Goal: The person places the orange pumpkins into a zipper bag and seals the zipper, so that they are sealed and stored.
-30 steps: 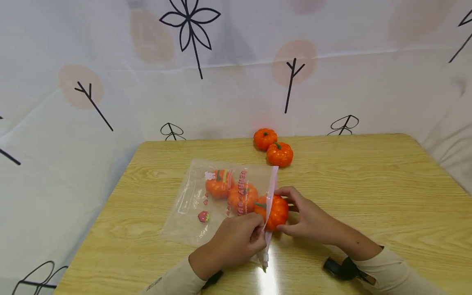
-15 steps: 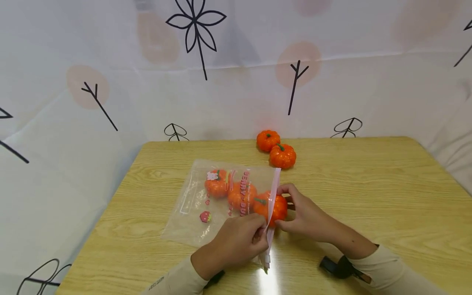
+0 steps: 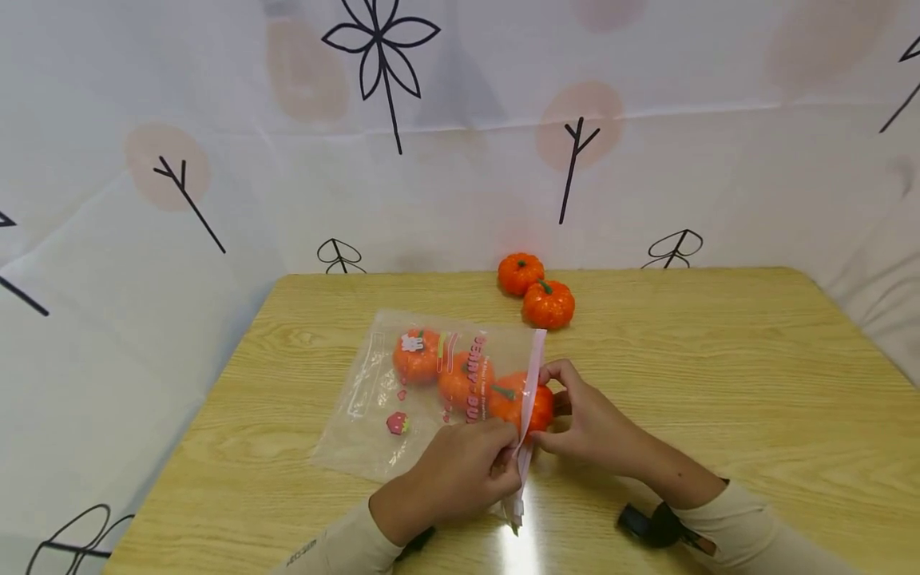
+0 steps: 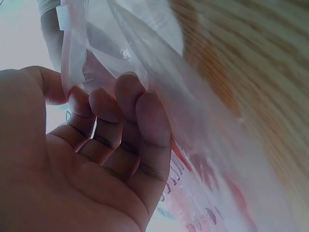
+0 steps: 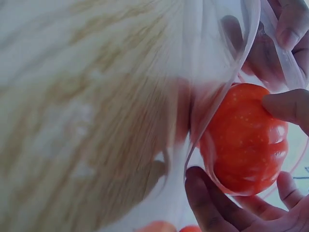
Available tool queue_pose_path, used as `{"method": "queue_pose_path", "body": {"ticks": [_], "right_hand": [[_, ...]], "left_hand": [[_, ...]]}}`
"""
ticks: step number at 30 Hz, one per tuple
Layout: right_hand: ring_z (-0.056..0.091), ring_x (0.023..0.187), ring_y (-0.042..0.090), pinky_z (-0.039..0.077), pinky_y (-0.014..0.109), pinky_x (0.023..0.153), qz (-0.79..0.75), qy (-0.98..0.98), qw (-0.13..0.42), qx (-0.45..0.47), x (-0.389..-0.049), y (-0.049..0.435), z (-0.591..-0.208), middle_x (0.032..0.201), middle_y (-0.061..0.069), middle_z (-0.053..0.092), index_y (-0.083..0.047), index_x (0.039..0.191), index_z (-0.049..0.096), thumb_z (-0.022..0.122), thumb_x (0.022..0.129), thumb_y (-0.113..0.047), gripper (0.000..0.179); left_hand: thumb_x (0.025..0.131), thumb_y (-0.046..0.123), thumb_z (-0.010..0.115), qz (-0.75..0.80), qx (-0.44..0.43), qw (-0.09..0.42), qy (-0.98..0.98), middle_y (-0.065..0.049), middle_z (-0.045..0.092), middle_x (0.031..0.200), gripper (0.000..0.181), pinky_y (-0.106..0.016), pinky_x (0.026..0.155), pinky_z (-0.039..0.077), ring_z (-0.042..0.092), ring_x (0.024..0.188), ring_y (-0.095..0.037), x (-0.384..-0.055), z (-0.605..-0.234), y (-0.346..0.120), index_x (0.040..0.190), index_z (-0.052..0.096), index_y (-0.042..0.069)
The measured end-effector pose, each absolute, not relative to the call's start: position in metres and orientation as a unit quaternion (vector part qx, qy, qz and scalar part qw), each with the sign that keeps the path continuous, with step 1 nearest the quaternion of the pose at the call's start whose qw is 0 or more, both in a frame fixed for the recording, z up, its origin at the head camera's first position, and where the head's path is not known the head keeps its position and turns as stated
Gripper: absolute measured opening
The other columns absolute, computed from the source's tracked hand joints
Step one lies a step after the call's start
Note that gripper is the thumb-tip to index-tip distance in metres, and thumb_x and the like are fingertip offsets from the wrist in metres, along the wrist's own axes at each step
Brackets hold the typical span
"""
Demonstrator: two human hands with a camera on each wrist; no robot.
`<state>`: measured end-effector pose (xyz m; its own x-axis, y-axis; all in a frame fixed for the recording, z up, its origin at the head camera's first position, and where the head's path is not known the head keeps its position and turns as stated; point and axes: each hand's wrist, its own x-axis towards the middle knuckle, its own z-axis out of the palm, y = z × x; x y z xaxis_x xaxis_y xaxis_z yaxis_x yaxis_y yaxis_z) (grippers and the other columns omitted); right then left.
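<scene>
A clear zip bag (image 3: pixel 359 431) with pink printing lies on the table, its pink-edged mouth facing right. Two small orange pumpkins, one upper left (image 3: pixel 413 363) and one lower right (image 3: pixel 463 391), show through its film. A third pumpkin (image 3: pixel 542 409) sits partly inside the mouth, its stem end under the film. My left hand (image 3: pixel 460 463) pinches the near part of the bag's mouth between thumb and curled fingers, near the zip slider (image 4: pixel 63 17). My right hand (image 3: pixel 585 419) holds the third pumpkin from the right. In the right wrist view the thumb (image 5: pixel 285 108) presses its top.
Two more pumpkins, a farther one (image 3: pixel 520 274) and a nearer one (image 3: pixel 549 304), stand at the back of the wooden table (image 3: pixel 719 359). A patterned white cloth (image 3: pixel 460 184) hangs behind the table's back edge.
My right hand has pushed the third pumpkin leftward, farther into the bag. The two pumpkins inside have shifted slightly left. My left hand keeps its pinch on the mouth.
</scene>
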<state>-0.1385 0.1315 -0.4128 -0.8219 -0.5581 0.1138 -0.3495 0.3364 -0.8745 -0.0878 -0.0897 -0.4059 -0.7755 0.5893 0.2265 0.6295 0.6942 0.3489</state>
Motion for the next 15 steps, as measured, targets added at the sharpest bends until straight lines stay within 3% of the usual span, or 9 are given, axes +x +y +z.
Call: {"method": "queue_pose_path", "body": {"ticks": [4, 8, 15], "right_hand": [[0.07, 0.097, 0.021, 0.059, 0.033, 0.078, -0.516, 0.8, 0.11, -0.286, -0.139, 0.132, -0.4134, 0.128, 0.022, 0.054, -0.005, 0.124, 0.033, 0.08, 0.08, -0.007, 0.064], [0.07, 0.102, 0.023, 0.059, 0.033, 0.081, -0.54, 0.781, 0.12, -0.29, -0.1398, 0.131, -0.414, 0.137, 0.024, 0.047, -0.004, 0.125, 0.033, 0.079, 0.082, -0.005, 0.063], [0.063, 0.117, 0.041, 0.057, 0.031, 0.087, -0.568, 0.759, 0.15, -0.279, -0.142, 0.132, -0.4184, 0.145, 0.029, 0.041, -0.002, 0.126, 0.03, 0.078, 0.084, -0.008, 0.065]], "left_hand": [[0.081, 0.021, 0.063, -0.206, -0.333, 0.041, -0.919, 0.014, 0.042, 0.07, 0.016, -0.011, 0.053, 0.024, 0.036, 0.061, 0.002, -0.088, -0.4043, -0.0895, 0.075, 0.049, 0.023], [0.081, 0.022, 0.063, -0.208, -0.335, 0.037, -0.919, 0.014, 0.042, 0.07, 0.016, -0.011, 0.052, 0.024, 0.036, 0.061, 0.001, -0.0884, -0.4039, -0.0902, 0.075, 0.049, 0.023], [0.08, 0.022, 0.064, -0.205, -0.338, 0.036, -0.918, 0.014, 0.042, 0.07, 0.016, -0.012, 0.052, 0.023, 0.036, 0.061, 0.002, -0.0891, -0.405, -0.0899, 0.075, 0.049, 0.023]]}}
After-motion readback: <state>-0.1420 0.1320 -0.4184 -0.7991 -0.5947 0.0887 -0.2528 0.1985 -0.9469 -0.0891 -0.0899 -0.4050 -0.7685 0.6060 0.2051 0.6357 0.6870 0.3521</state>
